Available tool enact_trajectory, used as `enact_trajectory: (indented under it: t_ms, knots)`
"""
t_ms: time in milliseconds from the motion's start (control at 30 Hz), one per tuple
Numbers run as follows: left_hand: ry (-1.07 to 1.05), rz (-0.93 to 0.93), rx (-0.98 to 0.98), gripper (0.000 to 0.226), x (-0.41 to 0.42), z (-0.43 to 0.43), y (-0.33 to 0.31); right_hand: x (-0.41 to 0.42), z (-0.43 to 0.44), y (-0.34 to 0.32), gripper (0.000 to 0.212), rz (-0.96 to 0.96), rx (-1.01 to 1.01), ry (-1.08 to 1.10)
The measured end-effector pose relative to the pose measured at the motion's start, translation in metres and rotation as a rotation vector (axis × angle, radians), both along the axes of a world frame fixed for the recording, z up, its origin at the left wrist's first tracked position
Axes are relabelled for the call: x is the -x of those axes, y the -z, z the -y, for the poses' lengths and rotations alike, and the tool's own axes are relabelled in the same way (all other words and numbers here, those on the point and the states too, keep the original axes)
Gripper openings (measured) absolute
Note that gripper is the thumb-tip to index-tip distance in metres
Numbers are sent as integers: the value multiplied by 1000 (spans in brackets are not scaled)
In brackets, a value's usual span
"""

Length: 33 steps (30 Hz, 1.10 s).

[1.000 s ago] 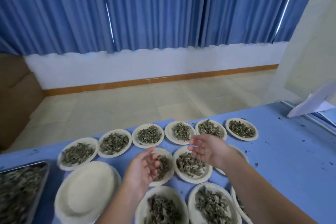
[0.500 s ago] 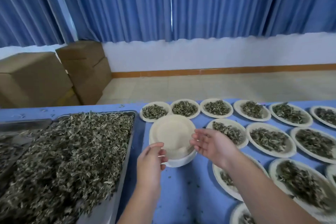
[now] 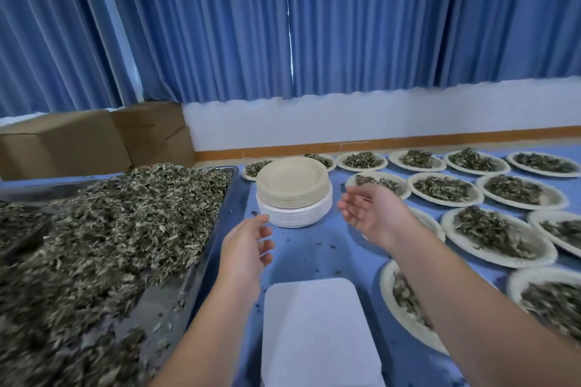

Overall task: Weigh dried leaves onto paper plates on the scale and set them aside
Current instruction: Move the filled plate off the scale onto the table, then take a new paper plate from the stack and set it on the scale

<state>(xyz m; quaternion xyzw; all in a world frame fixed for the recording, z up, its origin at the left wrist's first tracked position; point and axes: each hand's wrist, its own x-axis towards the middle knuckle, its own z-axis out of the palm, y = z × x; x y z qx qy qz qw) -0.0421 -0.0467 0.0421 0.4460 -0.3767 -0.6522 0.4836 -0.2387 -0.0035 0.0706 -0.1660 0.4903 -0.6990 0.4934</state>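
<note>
Left hand (image 3: 248, 248) and right hand (image 3: 374, 217) have swung from the filled plates (image 3: 446, 203) to flank the stack (image 3: 294, 195), fingers loose and empty. The bare scale (image 3: 314, 324) wants a fresh plate.

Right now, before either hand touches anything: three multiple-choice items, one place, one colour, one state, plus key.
1. The stack of empty paper plates stands: A) between the tray of dried leaves and the filled plates; B) on a chair; C) on a shelf.
2. Its top plates are: A) black; B) beige; C) red.
3. The white scale platform is: A) holding a plate; B) under a hand; C) bare.
1A: tray left, filled plates right. 2B: beige above white ones. 3C: nothing on it; left hand and right hand hover beyond it.
</note>
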Motion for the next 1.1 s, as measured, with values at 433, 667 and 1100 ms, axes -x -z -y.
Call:
enact_trajectory:
  t_ms: [433,667,1100]
  knots:
    - [34,72,67,6,-49,-65,4,-32,-108,-19,8,-121,-20,-8]
    - [-13,347,258,19,-42,-50,52,-34,-77,13,12,-258,-126,-113]
    - [-21,317,239,26,-35,-31,64,-57,62,-1,39,-1667,-84,-194]
